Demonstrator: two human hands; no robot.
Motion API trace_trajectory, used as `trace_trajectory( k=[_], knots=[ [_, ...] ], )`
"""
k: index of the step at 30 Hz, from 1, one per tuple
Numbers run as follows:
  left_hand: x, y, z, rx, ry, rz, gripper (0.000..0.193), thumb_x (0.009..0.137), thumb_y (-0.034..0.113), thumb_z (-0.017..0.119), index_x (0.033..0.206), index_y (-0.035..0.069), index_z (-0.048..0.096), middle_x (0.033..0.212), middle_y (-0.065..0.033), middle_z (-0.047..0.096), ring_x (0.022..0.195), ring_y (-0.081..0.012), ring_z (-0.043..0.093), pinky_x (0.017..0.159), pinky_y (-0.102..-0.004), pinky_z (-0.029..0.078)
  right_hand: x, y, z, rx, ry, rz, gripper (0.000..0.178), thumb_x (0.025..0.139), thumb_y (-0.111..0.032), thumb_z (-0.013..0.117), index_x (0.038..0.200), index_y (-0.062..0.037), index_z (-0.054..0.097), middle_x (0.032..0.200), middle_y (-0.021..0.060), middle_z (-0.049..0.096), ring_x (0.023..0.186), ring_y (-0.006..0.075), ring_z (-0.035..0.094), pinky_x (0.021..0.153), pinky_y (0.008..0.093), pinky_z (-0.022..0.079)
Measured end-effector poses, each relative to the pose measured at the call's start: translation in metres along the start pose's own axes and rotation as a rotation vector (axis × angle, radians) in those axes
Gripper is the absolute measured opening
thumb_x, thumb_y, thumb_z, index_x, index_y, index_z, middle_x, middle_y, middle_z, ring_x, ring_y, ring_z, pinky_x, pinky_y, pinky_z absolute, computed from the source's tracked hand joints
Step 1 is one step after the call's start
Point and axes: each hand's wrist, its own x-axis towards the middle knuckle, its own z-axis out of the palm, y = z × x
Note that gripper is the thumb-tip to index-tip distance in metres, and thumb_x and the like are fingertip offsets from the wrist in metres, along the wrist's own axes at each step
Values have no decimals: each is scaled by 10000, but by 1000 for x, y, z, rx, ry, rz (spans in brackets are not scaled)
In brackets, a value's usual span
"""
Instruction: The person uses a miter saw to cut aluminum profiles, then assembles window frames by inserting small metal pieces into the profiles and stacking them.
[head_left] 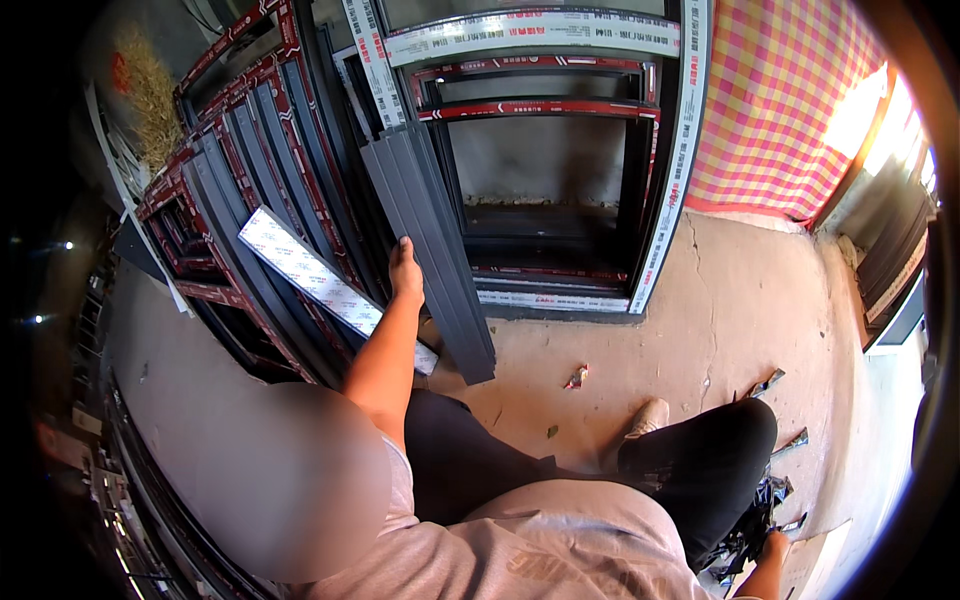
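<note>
My left hand rests on grey metal strips leaning against window frames; my right hand, grip unclear, is low; the strips could slide across the floor.

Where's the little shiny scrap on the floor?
In the head view the small scrap lies on the concrete floor near the middle, just right of the leaning grey strips and ahead of the shoe.
</note>
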Motion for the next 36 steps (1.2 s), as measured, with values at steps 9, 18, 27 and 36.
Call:
trace_trajectory(
  k=[9, 18, 27, 36],
  knots=[
    [32, -33, 20, 202, 73, 85, 469, 1092, 456, 582, 1268, 33, 682, 1177, -115, 720, 1102, -248, 635, 1006, -371, 467, -35, -3, 1, 93, 26, 40, 340, 1021, -313, 550, 1169, -69, 734, 1137, 192, 717, 1068, 351, 688, 881, 487, 561],
    [49, -63, 10, 476, 157, 187, 324, 1034, 337, 685, 1075, 23, 619, 1021, -176, 689, 921, -329, 672, 840, -440, 525, -48, -4, 3, 161, 34, 35, 358, 1021, -343, 551, 1171, -67, 723, 1115, 178, 702, 1036, 332, 674, 861, 470, 551],
    [39, -33, -4, 707, 332, 304, 413, 910, 327, 770, 1106, -2, 617, 1004, -212, 682, 958, -411, 677, 866, -497, 549, -52, -68, 13, 195, 8, -24, 379, 1021, -372, 552, 1173, -64, 712, 1093, 165, 687, 1004, 313, 660, 840, 454, 541],
    [67, 169, -101, 1121, 510, 905, 432, 889, 266, 722, 1244, 30, 651, 1221, -204, 663, 1143, -409, 632, 1006, -520, 485, -56, -143, 36, 211, -31, -97, 402, 1021, -402, 553, 1175, -62, 701, 1070, 151, 672, 972, 295, 647, 820, 437, 531]
  ],
)
